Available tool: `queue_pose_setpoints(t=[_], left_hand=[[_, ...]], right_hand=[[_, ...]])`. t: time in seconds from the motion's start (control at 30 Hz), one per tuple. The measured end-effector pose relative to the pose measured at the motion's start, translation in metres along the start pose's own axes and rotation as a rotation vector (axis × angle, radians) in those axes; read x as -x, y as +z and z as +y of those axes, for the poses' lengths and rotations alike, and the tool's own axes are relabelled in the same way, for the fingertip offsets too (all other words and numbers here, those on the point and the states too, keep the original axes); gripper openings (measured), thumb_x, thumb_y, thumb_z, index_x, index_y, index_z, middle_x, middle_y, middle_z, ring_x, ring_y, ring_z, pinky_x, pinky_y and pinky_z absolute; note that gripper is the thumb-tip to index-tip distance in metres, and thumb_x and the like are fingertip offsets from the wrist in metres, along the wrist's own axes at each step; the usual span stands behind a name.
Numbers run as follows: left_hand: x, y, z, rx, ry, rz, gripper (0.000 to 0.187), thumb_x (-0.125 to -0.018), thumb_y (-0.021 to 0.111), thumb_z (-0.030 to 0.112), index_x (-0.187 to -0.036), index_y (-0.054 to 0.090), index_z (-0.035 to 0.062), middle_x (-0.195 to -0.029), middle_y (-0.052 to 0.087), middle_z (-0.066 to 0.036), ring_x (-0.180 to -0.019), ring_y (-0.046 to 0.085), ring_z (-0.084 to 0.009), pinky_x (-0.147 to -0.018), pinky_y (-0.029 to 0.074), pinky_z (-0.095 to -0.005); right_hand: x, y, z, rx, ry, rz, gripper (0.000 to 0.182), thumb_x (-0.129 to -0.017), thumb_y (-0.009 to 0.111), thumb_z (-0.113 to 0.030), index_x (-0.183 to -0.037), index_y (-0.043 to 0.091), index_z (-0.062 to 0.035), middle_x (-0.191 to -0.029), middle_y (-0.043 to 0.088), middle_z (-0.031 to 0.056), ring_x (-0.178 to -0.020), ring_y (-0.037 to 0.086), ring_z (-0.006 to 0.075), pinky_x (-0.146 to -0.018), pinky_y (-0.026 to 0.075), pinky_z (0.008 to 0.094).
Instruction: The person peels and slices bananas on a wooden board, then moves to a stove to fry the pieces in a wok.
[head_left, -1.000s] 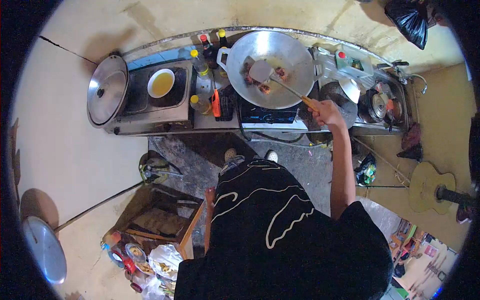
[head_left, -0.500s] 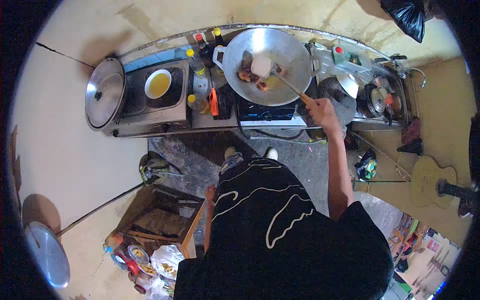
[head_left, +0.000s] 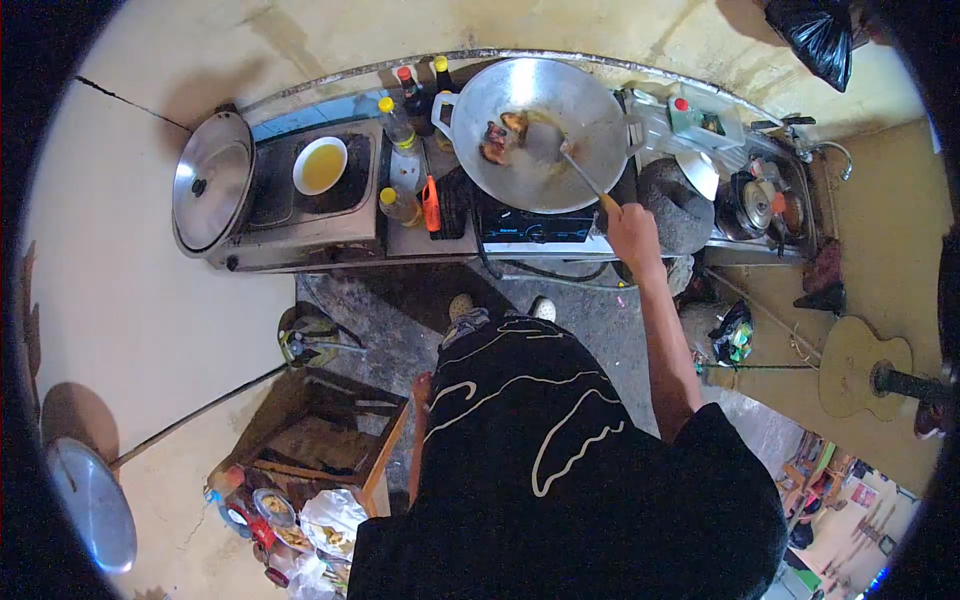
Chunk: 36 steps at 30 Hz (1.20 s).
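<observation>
My right hand [head_left: 634,236] is closed around the wooden handle of a metal spatula [head_left: 545,142]. The spatula's broad blade lies inside a large silver wok [head_left: 590,100], next to browned pieces of food [head_left: 494,143] that look like fried meat. A little liquid glistens at the bottom of the wok, which sits on a black stove [head_left: 535,226] with a lit panel. My left hand [head_left: 422,388] hangs beside my body near a wooden cabinet, and its fingers are too small and dark to make out.
Left of the wok stand several sauce and oil bottles [head_left: 397,128] and an orange lighter [head_left: 430,203]. Farther left are a bowl of yellow liquid [head_left: 321,168] and a big lid [head_left: 200,215]. On the right sit a stone mortar [head_left: 675,205] and a sink with pots [head_left: 750,200].
The spatula blade has turned over and moved slightly right and down in the wok. The food pieces have shifted and gathered to its left. My left hand stays in place.
</observation>
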<state>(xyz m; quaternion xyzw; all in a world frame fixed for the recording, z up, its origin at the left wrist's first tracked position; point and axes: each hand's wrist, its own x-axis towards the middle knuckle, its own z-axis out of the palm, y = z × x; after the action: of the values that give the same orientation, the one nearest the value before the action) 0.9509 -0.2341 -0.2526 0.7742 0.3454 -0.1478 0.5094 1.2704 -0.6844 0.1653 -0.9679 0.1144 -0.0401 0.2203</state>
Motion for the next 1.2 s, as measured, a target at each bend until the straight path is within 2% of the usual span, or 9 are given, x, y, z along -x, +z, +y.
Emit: queue_pose_setpoints(t=[0.27, 0.37, 0.47, 0.57, 0.67, 0.77, 0.97, 1.07, 1.2], left_hand=[[0.003, -0.003, 0.013, 0.202, -0.171, -0.054, 0.021, -0.089, 0.059, 0.022, -0.099, 0.065, 0.0040, -0.087, 0.066, -0.007, -0.079, 0.062, -0.0166, -0.065, 0.050, -0.0324], [0.007, -0.013, 0.028, -0.834, 0.602, -0.060, 0.023, -0.090, 0.059, 0.024, -0.098, 0.066, 0.0031, -0.093, 0.066, -0.009, -0.082, 0.062, -0.0183, -0.067, 0.050, -0.0325], [0.016, 0.003, 0.016, 0.553, -0.172, -0.021, 0.025, -0.090, 0.058, 0.027, -0.096, 0.066, 0.0038, -0.094, 0.066, -0.011, -0.084, 0.063, -0.0248, -0.072, 0.051, -0.0370], [0.009, -0.005, 0.014, -0.443, 0.099, -0.045, 0.025, -0.089, 0.057, 0.028, -0.096, 0.065, 0.0050, -0.094, 0.066, -0.013, -0.086, 0.063, -0.0313, -0.076, 0.050, -0.0412], [0.002, -0.003, -0.013, -0.096, 0.039, -0.027, 0.025, -0.088, 0.058, 0.029, -0.096, 0.064, 0.0059, -0.091, 0.066, -0.014, -0.084, 0.062, -0.0341, -0.075, 0.050, -0.0433], [-0.001, -0.011, -0.020, -0.691, 0.618, -0.007, 0.027, -0.089, 0.057, 0.030, -0.095, 0.066, 0.0057, -0.090, 0.067, -0.014, -0.080, 0.063, -0.0308, -0.072, 0.050, -0.0405], [-0.009, -0.008, -0.016, 0.007, -0.174, -0.105, 0.021, -0.088, 0.058, 0.026, -0.090, 0.068, 0.0071, -0.085, 0.068, -0.010, -0.079, 0.063, -0.0233, -0.071, 0.049, -0.0363], [0.006, -0.011, 0.010, 0.039, 0.343, -0.055, 0.025, -0.086, 0.061, 0.029, -0.091, 0.069, 0.0057, -0.085, 0.067, -0.008, -0.077, 0.063, -0.0211, -0.071, 0.049, -0.0358], [0.013, -0.011, 0.032, -0.112, 0.331, 0.005, 0.028, -0.086, 0.062, 0.031, -0.093, 0.068, 0.0042, -0.083, 0.067, -0.006, -0.074, 0.061, -0.0182, -0.068, 0.049, -0.0354]], right_hand=[[-0.007, 0.007, 0.011, -0.049, 0.084, 0.056, 0.045, -0.090, 0.054, -0.030, -0.067, 0.062, 0.0082, -0.072, 0.057, 0.0338, -0.074, 0.061, 0.0476, -0.066, 0.048, 0.0521], [0.002, -0.008, 0.007, -0.192, 0.015, -0.040, 0.045, -0.089, 0.055, -0.031, -0.068, 0.062, 0.0082, -0.068, 0.056, 0.0331, -0.070, 0.060, 0.0479, -0.061, 0.048, 0.0492], [0.001, 0.011, 0.032, -0.298, 0.120, -0.149, 0.043, -0.088, 0.056, -0.031, -0.070, 0.064, 0.0069, -0.058, 0.058, 0.0247, -0.056, 0.062, 0.0389, -0.052, 0.046, 0.0418], [0.002, 0.019, 0.029, -0.467, 0.336, -0.281, 0.043, -0.088, 0.057, -0.032, -0.068, 0.064, 0.0051, -0.052, 0.056, 0.0129, -0.046, 0.057, 0.0236, -0.047, 0.042, 0.0355], [0.005, 0.037, 0.033, -0.619, 0.381, -0.288, 0.041, -0.089, 0.057, -0.033, -0.071, 0.064, 0.0034, -0.052, 0.053, 0.0036, -0.044, 0.049, 0.0110, -0.041, 0.037, 0.0301], [0.010, 0.030, 0.030, -0.928, 0.463, -0.395, 0.037, -0.090, 0.056, -0.031, -0.076, 0.063, 0.0030, -0.055, 0.051, 0.0013, -0.042, 0.045, 0.0088, -0.038, 0.034, 0.0265], [0.020, 0.020, 0.047, -0.996, 0.522, -0.507, 0.041, -0.092, 0.056, -0.040, -0.084, 0.059, 0.0003, -0.055, 0.042, -0.0058, -0.041, 0.032, 0.0027, -0.037, 0.024, 0.0205], [0.029, 0.009, 0.048, -1.030, 0.469, -0.530, 0.041, -0.093, 0.055, -0.038, -0.087, 0.058, 0.0020, -0.056, 0.042, -0.0054, -0.041, 0.031, 0.0023, -0.037, 0.024, 0.0206], [0.035, -0.002, 0.044, -1.019, 0.509, -0.529, 0.039, -0.094, 0.054, -0.036, -0.088, 0.058, 0.0023, -0.057, 0.042, -0.0053, -0.042, 0.032, 0.0021, -0.037, 0.023, 0.0207]])
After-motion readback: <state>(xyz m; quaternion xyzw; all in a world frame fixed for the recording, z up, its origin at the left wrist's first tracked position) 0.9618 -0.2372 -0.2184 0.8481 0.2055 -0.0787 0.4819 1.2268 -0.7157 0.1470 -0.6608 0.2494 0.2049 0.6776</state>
